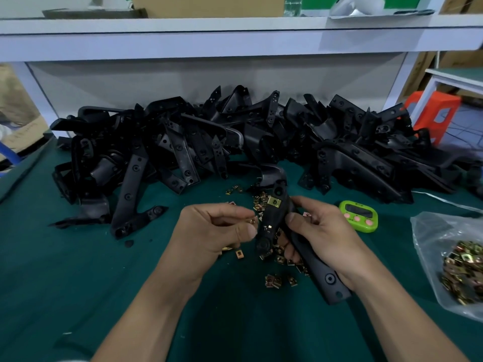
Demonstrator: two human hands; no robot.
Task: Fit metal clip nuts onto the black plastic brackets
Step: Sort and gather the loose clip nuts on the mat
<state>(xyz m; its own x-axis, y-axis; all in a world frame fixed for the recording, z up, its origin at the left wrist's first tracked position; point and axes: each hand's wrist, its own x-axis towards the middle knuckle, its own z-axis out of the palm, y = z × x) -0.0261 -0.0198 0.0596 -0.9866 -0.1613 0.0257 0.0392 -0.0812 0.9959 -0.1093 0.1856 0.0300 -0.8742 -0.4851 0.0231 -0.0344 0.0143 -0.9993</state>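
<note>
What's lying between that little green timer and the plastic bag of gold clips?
Nothing. In the head view, only bare green mat separates the timer from the bag.

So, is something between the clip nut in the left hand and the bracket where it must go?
Nothing visible. The left hand pinches the clip nut right beside the bracket, which the right hand grips; only open air lies between them. One fitted nut already sits higher on the bracket.
</note>
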